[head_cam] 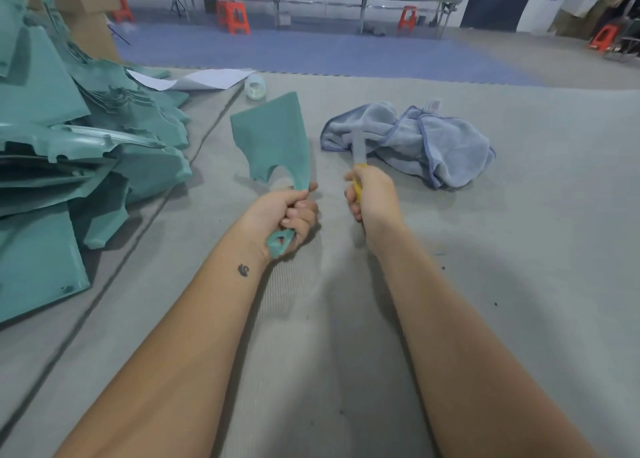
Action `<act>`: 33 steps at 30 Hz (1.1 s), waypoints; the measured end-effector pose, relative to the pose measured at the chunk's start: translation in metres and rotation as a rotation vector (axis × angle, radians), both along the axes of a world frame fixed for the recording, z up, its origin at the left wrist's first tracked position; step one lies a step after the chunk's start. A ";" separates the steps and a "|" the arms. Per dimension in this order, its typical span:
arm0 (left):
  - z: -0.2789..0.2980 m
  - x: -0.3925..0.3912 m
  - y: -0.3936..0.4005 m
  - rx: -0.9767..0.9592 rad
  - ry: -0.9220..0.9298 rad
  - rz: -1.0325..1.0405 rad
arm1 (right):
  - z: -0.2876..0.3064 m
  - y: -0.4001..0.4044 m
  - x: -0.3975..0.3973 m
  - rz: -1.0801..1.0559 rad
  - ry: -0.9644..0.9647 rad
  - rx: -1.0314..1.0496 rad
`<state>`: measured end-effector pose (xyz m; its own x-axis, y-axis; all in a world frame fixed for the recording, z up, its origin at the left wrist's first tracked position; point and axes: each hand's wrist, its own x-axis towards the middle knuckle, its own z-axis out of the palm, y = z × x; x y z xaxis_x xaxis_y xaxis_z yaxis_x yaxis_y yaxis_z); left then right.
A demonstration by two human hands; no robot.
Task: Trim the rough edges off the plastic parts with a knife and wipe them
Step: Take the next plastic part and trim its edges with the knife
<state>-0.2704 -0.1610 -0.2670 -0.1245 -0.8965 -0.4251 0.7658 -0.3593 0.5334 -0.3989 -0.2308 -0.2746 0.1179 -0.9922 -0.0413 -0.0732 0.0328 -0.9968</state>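
Observation:
My left hand point(289, 215) grips the narrow lower end of a teal plastic part point(275, 138), which stands upright above the grey mat with its wide flat end pointing away from me. My right hand point(372, 197) holds a knife point(358, 152) by its yellow handle, the pale blade pointing up and away, a short gap to the right of the part. The blade is apart from the plastic. A crumpled light blue cloth point(422, 142) lies on the mat just behind the knife.
A large heap of teal plastic parts point(69, 138) fills the left side. A roll of clear tape point(255, 86) and white paper sheets point(207, 78) lie beyond the held part. Grey mat point(519, 249) stretches to the right; orange stools and long tables stand far back.

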 end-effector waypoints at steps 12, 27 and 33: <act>-0.010 -0.010 -0.003 -0.279 -1.450 -0.104 | -0.009 0.008 -0.016 0.044 -0.144 -0.126; -0.018 0.014 -0.004 -0.225 -2.086 0.027 | -0.009 0.005 -0.021 0.036 -0.278 -0.057; -0.015 0.019 -0.005 -0.239 -1.701 0.021 | -0.006 0.008 -0.023 -0.009 -0.265 -0.055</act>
